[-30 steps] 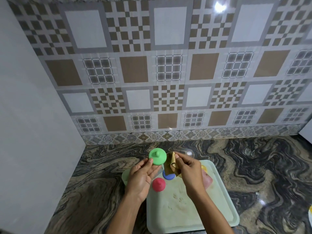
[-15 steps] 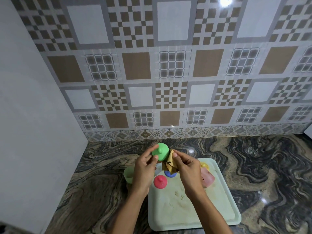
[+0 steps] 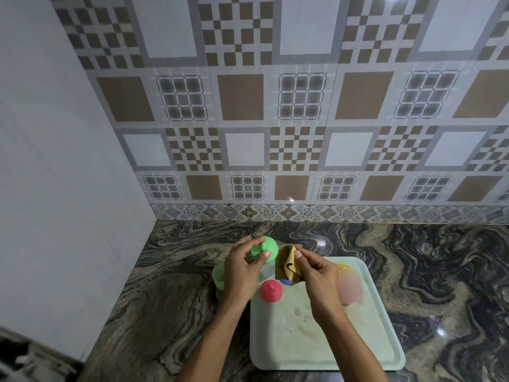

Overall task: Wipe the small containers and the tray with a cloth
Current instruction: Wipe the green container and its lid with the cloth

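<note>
My left hand [image 3: 241, 271] holds a small clear container with a green knobbed lid [image 3: 265, 248] above the tray's far left corner. My right hand [image 3: 316, 277] pinches a folded yellow-brown cloth [image 3: 287, 264] right beside that container, touching its side. The pale green tray [image 3: 325, 343] lies on the marble counter, dusted with light powder. On it stand a red-lidded container [image 3: 271, 290], a blue-lidded one [image 3: 286, 282] mostly hidden by the cloth, a pink container [image 3: 350, 289] and a yellow-lidded one [image 3: 343, 267].
A light green cup or bowl [image 3: 219, 275] sits on the counter left of the tray, partly behind my left hand. A white wall closes the left side, and a patterned tiled wall [image 3: 289, 133] runs along the back. The dark marble counter [image 3: 440, 271] extends to the right.
The green-lidded container has tilted and shifted slightly in my left hand, and the cloth in my right hand has come up against its side. The camera has dipped closer.
</note>
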